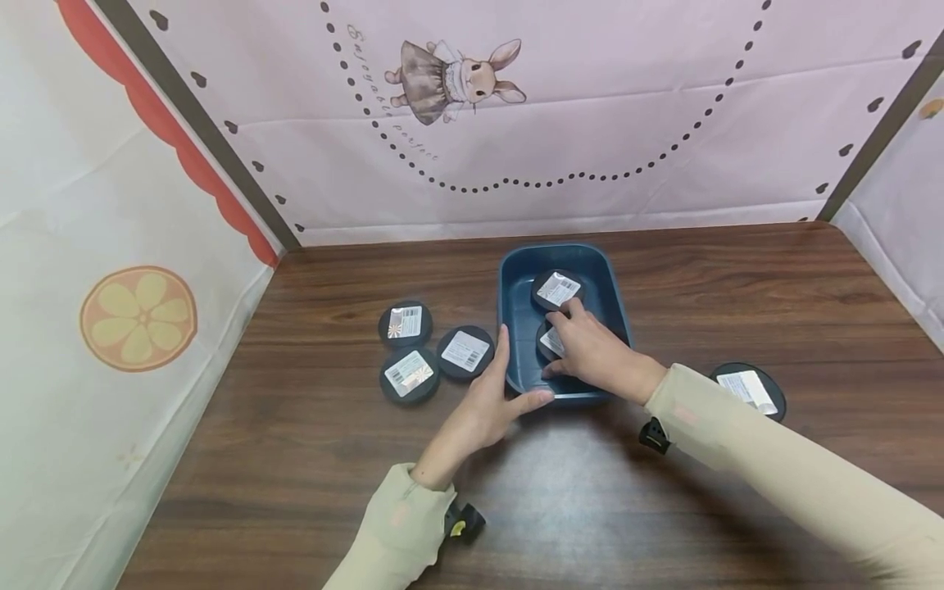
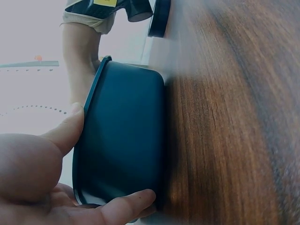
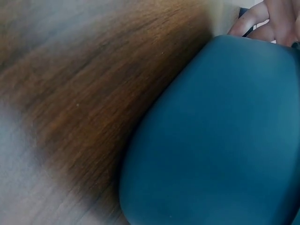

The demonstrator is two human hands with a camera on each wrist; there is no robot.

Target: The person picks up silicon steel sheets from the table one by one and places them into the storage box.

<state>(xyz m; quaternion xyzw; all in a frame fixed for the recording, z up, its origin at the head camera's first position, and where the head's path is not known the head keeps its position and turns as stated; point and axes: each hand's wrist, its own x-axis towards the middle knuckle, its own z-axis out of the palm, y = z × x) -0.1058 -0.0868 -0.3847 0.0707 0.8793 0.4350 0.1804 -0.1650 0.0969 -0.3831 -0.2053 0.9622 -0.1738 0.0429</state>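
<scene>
A blue rectangular plastic tub [image 1: 516, 348] stands on the table. Within it, my right hand [image 1: 593, 348] grips a flat black round container [image 1: 550, 340] with a white label, thumb on the near edge and fingers on the far edge. Another such black round container [image 1: 558, 289] lies farther back in the tub. At the tub's near left corner, my left hand [image 1: 483, 401] rests with straight fingers along the left wall and the thumb at the near rim. The left wrist view shows this thumb [image 2: 70, 129] touching the tub's rim.
Left of the tub, three more labelled black round containers lie close together: one at the back [image 1: 405, 324], one in front [image 1: 409, 376] and one nearest the tub [image 1: 465, 352]. Another round container [image 1: 748, 392] lies beyond my right sleeve. Printed cloth [image 1: 590, 131] hangs behind the wooden table [image 1: 332, 459].
</scene>
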